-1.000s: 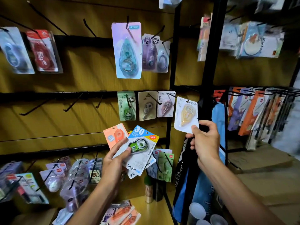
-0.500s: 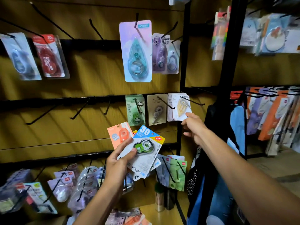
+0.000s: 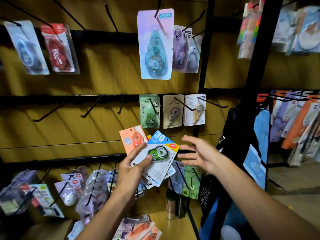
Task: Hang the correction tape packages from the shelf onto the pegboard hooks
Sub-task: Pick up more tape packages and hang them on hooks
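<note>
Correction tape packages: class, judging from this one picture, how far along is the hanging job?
Done: a yellow-tape package hangs on the middle-row hook. In hand: the left hand grips a fan of packages, the blue "30" card on top; the right hand is open and holds nothing. Left: that fan, more packages on the shelf, and bare hooks.

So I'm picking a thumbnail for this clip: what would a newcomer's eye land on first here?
Most likely the fan of packages gripped in the left hand at centre, topped by a blue card with a big "30". Next, the empty right hand spread open just beside it. Above them, the large pastel package with a teal teardrop dispenser hangs from a hook on the yellow pegboard.
</note>
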`<state>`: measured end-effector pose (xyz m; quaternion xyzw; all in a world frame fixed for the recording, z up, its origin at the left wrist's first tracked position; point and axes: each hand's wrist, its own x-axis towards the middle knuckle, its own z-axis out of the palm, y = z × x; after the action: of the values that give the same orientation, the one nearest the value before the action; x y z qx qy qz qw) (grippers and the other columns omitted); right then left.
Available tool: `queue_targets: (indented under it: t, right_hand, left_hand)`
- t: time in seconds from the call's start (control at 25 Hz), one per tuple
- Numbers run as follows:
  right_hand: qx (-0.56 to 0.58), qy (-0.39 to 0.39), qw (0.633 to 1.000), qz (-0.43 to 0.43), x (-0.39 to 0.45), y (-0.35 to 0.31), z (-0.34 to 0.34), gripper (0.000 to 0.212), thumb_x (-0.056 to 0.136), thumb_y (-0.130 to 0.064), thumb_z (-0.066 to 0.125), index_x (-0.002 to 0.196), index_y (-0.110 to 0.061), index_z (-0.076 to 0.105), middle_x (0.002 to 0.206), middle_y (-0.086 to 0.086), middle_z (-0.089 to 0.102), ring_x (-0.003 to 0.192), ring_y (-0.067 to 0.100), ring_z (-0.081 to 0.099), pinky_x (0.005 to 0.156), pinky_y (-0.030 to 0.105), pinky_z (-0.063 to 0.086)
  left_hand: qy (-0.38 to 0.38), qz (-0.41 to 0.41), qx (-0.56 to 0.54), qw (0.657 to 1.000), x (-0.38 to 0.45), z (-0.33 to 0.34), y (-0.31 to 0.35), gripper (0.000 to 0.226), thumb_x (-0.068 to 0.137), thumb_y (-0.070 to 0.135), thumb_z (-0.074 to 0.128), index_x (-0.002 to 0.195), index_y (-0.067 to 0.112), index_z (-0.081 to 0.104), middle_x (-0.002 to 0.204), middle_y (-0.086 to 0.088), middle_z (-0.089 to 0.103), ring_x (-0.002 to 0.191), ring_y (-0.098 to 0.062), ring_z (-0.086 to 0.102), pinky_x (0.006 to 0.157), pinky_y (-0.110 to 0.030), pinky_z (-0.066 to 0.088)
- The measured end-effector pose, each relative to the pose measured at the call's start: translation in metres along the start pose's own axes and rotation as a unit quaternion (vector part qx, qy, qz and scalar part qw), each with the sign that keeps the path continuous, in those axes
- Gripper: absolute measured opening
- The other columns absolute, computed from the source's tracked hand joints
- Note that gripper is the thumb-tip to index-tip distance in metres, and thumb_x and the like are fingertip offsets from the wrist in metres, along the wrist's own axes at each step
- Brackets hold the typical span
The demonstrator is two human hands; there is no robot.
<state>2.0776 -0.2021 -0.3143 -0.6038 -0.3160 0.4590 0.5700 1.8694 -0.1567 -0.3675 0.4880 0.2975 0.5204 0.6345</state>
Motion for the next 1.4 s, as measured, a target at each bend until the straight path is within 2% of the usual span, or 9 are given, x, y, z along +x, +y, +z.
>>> queue_targets:
  t: [0.08,0.24,0.44,0.56,0.68,0.92,1.08,1.2,1.4]
  right_hand:
    - [-0.008,-0.053,0.998,0.016,-0.027,0.017,0.008,0.046,0.086,-0.037,0.070,0.124,-0.019,0.053,0.104,0.010,0.073,0.081,0.031,0.072,0.063,0.037,0.058]
    - [0.023,-0.002,1.000,0.004,-0.056,0.039,0.019,0.057,0.078,-0.011,0.078,0.126,-0.012,0.046,0.101,0.014,0.073,0.077,0.027,0.070,0.063,0.038,0.056]
    - [0.012,0.046,0.997,-0.055,-0.075,0.038,0.026,0.019,0.089,-0.007,0.066,0.108,-0.002,0.062,0.088,0.011,0.074,0.068,0.018,0.068,0.055,0.030,0.055]
    - [0.052,0.077,0.991,-0.092,-0.081,0.039,0.032,0.016,0.094,-0.007,0.059,0.109,-0.002,0.059,0.089,0.012,0.072,0.067,0.018,0.065,0.056,0.031,0.053]
    - [0.094,0.108,0.980,-0.136,-0.088,0.044,0.042,0.013,0.097,-0.007,0.055,0.109,-0.007,0.058,0.090,0.012,0.071,0.064,0.015,0.067,0.049,0.026,0.053]
    - [0.014,0.014,0.977,-0.212,-0.096,0.050,0.053,0.035,0.085,-0.008,0.072,0.114,-0.024,0.060,0.102,-0.002,0.075,0.090,0.018,0.073,0.078,0.040,0.059]
    - [-0.043,-0.021,0.983,-0.175,-0.098,0.046,0.066,0.017,0.096,-0.021,0.059,0.114,-0.019,0.058,0.091,0.012,0.074,0.045,0.016,0.060,0.037,0.023,0.042]
    - [-0.056,-0.042,0.980,-0.185,-0.094,0.049,0.073,0.014,0.099,-0.018,0.053,0.113,-0.021,0.056,0.086,0.011,0.074,0.041,0.019,0.056,0.035,0.023,0.038]
    - [-0.097,-0.064,0.967,-0.228,-0.091,0.041,0.104,0.011,0.097,-0.021,0.057,0.106,-0.026,0.061,0.089,0.006,0.076,0.045,0.016,0.059,0.039,0.024,0.039]
  left_hand:
    - [-0.008,0.014,0.002,1.000,-0.012,0.006,0.002,0.051,0.082,0.004,0.072,0.123,0.033,0.066,0.115,0.002,0.072,0.092,-0.022,0.073,0.067,-0.037,0.060]
    - [-0.023,0.029,-0.001,0.999,-0.030,0.012,0.006,0.070,0.083,0.005,0.072,0.136,0.045,0.051,0.119,0.011,0.067,0.090,-0.026,0.072,0.046,-0.021,0.050]
    - [-0.010,0.012,0.028,0.999,-0.042,0.016,0.012,0.093,0.078,0.008,0.078,0.147,0.046,0.030,0.124,0.006,0.066,0.105,-0.029,0.068,0.076,-0.045,0.057]
    - [-0.043,0.012,0.000,0.999,-0.048,0.014,0.016,0.076,0.076,0.009,0.079,0.137,0.040,0.046,0.118,0.003,0.068,0.102,-0.027,0.069,0.067,-0.034,0.060]
    - [-0.052,0.002,-0.016,0.998,-0.051,0.010,0.014,0.055,0.077,0.015,0.076,0.122,0.041,0.059,0.111,0.006,0.073,0.102,-0.025,0.070,0.086,-0.048,0.057]
    - [-0.022,0.038,0.026,0.999,-0.051,0.001,0.011,0.055,0.083,-0.002,0.070,0.112,0.043,0.058,0.093,0.013,0.075,0.079,-0.009,0.072,0.063,-0.028,0.058]
    - [0.011,0.039,0.018,0.999,-0.048,-0.012,0.011,0.049,0.085,0.006,0.070,0.117,0.043,0.060,0.112,0.005,0.071,0.098,-0.022,0.071,0.082,-0.044,0.058]
    - [0.044,0.081,0.054,0.994,-0.044,-0.033,0.015,0.054,0.085,0.001,0.068,0.119,0.042,0.057,0.122,0.009,0.065,0.107,-0.019,0.066,0.091,-0.040,0.055]
    - [0.101,0.092,0.061,0.989,-0.044,-0.080,0.026,0.057,0.086,-0.004,0.065,0.123,0.037,0.053,0.127,0.007,0.059,0.096,-0.005,0.064,0.066,-0.014,0.053]
